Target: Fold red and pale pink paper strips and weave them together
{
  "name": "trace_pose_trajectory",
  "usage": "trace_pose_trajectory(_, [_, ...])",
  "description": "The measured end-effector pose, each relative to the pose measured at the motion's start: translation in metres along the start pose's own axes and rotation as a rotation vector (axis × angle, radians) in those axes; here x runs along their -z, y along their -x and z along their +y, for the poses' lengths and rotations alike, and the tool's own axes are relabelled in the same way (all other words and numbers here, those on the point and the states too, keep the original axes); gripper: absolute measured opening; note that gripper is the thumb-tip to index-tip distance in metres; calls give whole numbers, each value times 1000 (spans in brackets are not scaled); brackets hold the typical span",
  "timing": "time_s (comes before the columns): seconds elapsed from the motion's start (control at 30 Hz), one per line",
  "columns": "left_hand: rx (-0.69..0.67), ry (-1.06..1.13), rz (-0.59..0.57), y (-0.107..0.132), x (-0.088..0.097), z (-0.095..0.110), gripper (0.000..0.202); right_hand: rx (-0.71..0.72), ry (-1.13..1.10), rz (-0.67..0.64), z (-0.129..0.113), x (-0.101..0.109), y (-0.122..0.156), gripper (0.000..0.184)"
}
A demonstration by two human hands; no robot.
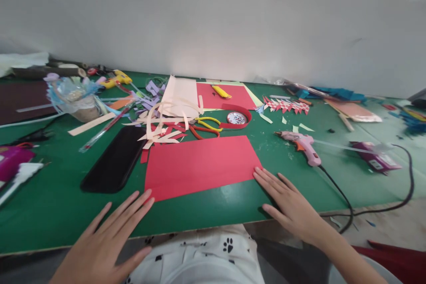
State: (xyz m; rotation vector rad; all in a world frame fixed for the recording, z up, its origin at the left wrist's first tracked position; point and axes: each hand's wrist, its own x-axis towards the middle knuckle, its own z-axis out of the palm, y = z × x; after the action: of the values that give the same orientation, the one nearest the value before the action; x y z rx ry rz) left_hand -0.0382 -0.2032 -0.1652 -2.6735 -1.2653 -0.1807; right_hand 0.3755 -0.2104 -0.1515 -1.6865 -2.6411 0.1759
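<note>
1. Both hands are apart and flat with fingers spread, gripping nothing: the left hand (106, 239) touches the near left corner of the red paper (203, 166), the right hand (289, 199) its near right corner.
2. The red paper lies on the green worktop (213, 211), between the hands.
3. A black phone (115, 159) crowds its left side.
4. A tangle of pale paper strips (166, 135) sits at its far left corner, with yellow-and-orange handles (209, 129) just beyond the far edge.
5. A pink glue gun (309, 148) lies to the right, its cord (336, 188) trailing over the worktop's near edge.
6. Farther back, a yellow cutter (221, 92) rests on another red sheet (239, 100).
</note>
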Motion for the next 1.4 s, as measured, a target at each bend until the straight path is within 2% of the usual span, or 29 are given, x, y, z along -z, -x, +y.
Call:
trace_pose_trajectory(0.13, [-27,7,-1,9,-1,-12,74,-59,46,1,12,2,12,61])
trace_pose_trajectory(0.23, [-57,3,40,11,6,-18,62,-46,73,38,11,6,10,58])
trace_pose_trajectory(0.33, [-107,37,150,-7,19,-11,33,-47,91,178,1,10,-5,46])
trace_pose_trajectory(0.37, [-75,59,201,-17,23,-4,26,-46,82,228,-4,11,-12,42])
trace_pose_trajectory(0.43, [8,90,272,-42,29,12,27,-8,24,287,-18,14,-30,39])
trace_pose_trajectory(0.5, [50,122,243,-68,30,28,33,61,-66,262,-33,16,-48,42])
trace_pose_trajectory(0.57, [34,119,153,-89,28,41,45,102,-136,224,-46,17,-63,41])
trace_pose_trajectory(0.6, [16,124,107,-98,28,45,44,111,-155,210,-51,17,-69,37])
trace_pose_trajectory(0.73, [-52,113,-42,-115,29,51,16,147,-93,205,-55,17,-78,20])
trace_pose_trajectory(0.83, [-145,65,-57,-115,31,51,21,200,27,251,-48,15,-76,20])
trace_pose_trajectory(0.97, [-201,61,17,-103,22,50,27,244,35,247,-44,12,-69,18])
trace_pose_trajectory(1.17, [-82,229,181,-87,10,55,26,270,-130,198,-65,10,-70,21])
trace_pose_trajectory(1.4, [55,447,120,-75,16,46,33,294,-129,262,-76,4,-85,22])
